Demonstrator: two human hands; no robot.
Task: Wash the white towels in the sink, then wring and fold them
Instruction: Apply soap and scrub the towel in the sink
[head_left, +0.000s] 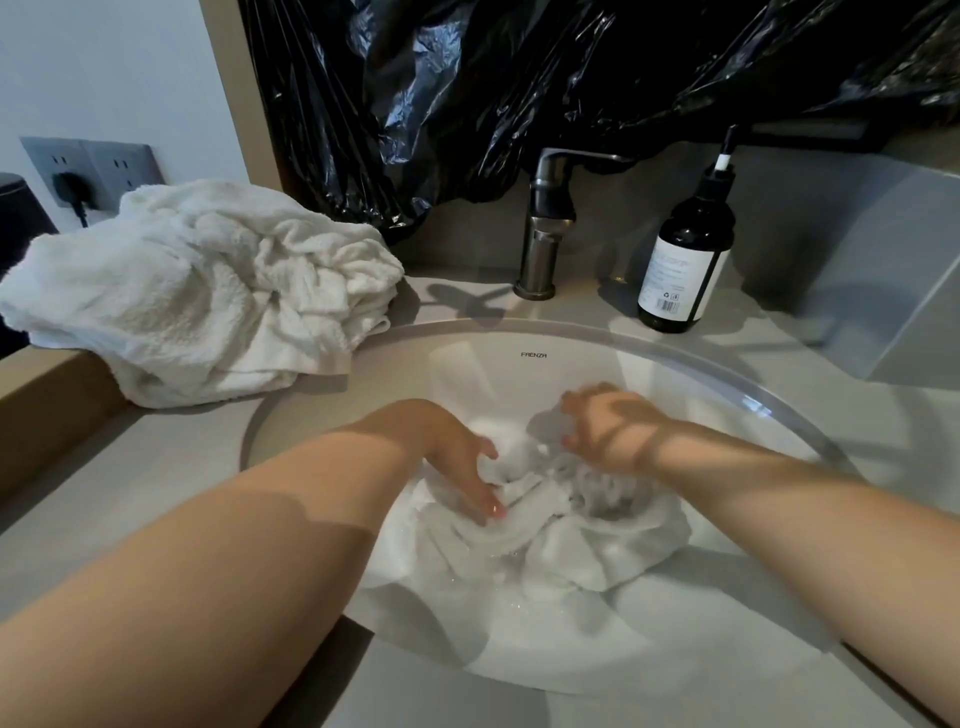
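Rough terry-cloth towels (208, 291), glossy ceramic sink (519, 376), brushed-metal tap (545, 234), shiny blk plastic sheet (467, 78).

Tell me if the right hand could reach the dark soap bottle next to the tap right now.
Probably yes. The right hand grips the wet towel in the sink, so it must let go first. The bottle stands on the counter behind the sink on that side, with nothing between.
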